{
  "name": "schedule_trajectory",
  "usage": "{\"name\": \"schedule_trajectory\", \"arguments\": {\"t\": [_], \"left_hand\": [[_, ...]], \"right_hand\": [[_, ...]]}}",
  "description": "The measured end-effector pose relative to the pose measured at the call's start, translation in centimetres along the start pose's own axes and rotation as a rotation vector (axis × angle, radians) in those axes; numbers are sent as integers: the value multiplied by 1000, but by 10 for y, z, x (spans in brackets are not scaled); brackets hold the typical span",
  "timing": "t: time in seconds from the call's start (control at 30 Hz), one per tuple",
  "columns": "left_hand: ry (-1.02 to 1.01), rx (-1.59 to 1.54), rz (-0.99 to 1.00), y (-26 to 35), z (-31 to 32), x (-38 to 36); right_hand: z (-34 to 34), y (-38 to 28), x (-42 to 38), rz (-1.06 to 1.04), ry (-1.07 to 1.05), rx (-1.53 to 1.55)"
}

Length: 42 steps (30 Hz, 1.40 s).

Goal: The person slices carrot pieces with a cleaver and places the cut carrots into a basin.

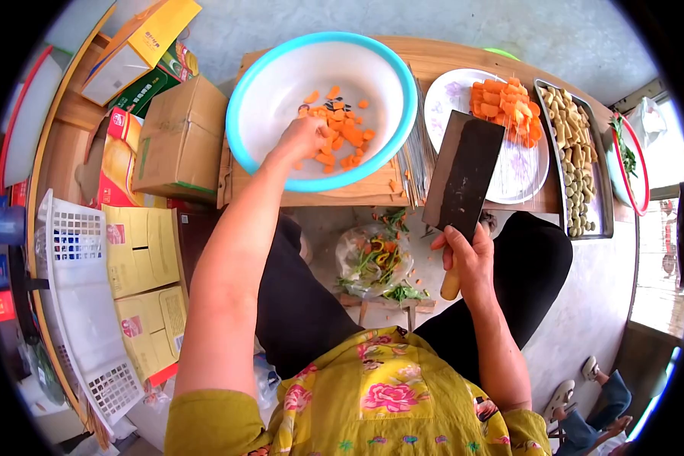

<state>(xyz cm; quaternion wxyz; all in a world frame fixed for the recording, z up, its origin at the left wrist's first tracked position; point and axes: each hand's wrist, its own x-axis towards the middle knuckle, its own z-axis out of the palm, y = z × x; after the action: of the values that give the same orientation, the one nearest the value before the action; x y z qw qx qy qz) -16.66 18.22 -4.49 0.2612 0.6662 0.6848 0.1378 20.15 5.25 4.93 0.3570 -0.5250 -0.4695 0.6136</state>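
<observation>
My left hand [305, 139] reaches into a wide white basin with a blue rim [239, 144]. Its fingers are curled together among cut carrot pieces [351, 135]; what is between the fingertips is hidden. My right hand [470, 262] is closed around the wooden handle of a cleaver [464, 171], blade pointing up and away from me. Behind the blade, a white plate [442, 99] bears a pile of carrot chunks [507, 106] on its far right side. Thin skewers [416, 163] lie in a bundle between basin and plate.
A metal tray [606, 216] with rows of skewered food stands right of the plate, beside a red-rimmed bowl [640, 182] of greens. Below the wooden table [334, 199] sits a plastic bag of scraps [376, 262]. Cardboard boxes [178, 140] crowd the left; another person's legs [604, 406] show lower right.
</observation>
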Motion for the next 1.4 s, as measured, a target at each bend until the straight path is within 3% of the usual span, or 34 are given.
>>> {"name": "schedule_trajectory", "arguments": {"t": [0.13,0.23,0.43,0.5,0.63,0.7,0.83,0.9,1.03,1.1,1.17,1.3,1.37,1.4], "left_hand": [[158,115,43,6,18,-5],[189,224,-84,11,26,-4],[115,209,-139,26,21,11],[-66,-106,-37,32,21,15],[-187,196,68,37,29,16],[231,16,49,67,16,8],[298,-179,-12,70,4,11],[164,-659,-172,79,-5,0],[138,-939,-128,114,-26,-52],[123,-1197,-9,133,-22,-83],[101,-1165,-105,146,-6,-110],[316,-1121,38,177,39,-155],[500,-807,244,192,52,-170],[496,-814,244,197,55,-175]], "right_hand": [[-1,5,2,19,-17,6],[2,5,3,27,-34,40],[2,5,3,34,-37,56],[1,6,4,40,-36,55],[2,3,4,52,-47,61],[2,2,4,52,-43,64],[2,0,3,43,-39,61],[1,-1,2,36,-46,57],[2,1,-1,-16,-54,47],[3,-1,-2,-9,-53,56],[6,-4,-3,6,-43,66],[17,-2,-3,-92,-36,150],[20,2,-2,-109,-48,246],[20,4,-3,-114,-54,260]]}}
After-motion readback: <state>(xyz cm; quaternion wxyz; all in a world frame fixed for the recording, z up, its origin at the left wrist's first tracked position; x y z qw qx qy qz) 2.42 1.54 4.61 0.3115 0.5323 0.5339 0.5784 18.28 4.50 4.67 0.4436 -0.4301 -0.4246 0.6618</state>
